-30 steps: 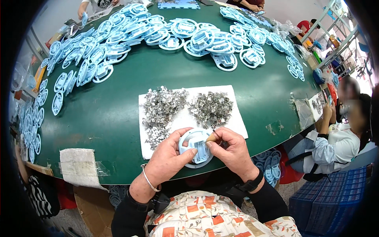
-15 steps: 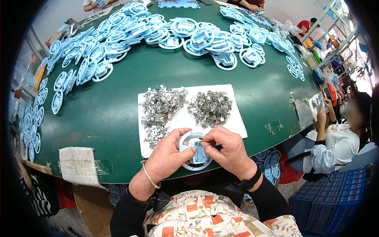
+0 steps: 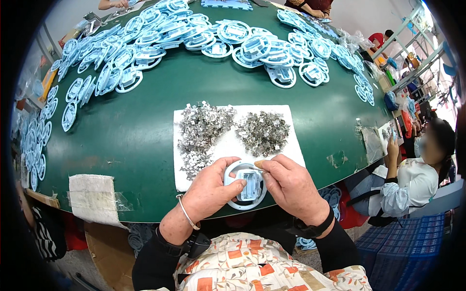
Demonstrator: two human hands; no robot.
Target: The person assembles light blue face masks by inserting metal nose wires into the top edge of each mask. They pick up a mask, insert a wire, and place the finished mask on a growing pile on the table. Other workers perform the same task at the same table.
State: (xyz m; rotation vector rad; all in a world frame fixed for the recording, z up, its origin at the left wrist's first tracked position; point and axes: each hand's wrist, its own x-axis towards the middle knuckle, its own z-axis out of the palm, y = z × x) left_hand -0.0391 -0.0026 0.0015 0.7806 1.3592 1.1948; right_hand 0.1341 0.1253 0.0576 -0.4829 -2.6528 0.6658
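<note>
A light blue plastic ring-shaped part, with a raised rectangular battery-type compartment in its middle, is held near the table's front edge. My left hand is closed on its left side, with the thumb on the compartment's edge and the fingers behind the ring. At the upper right of the ring, my right hand pinches a thin stick-like tool, its tip just above the compartment. Most of the tool is hidden by the fingers. Beyond my hands, two heaps of small metal pieces, a left heap and a right heap, lie on a white sheet.
Many similar blue parts are piled across the far side of the green table. A whitish cloth pad is taped at the front left edge. A seated person works at the right; other people's hands show at the far side.
My right hand has shifted slightly right, and the tool tip now sits higher, near the compartment's top edge. My left hand still holds the part. The whole view has shifted a little.
</note>
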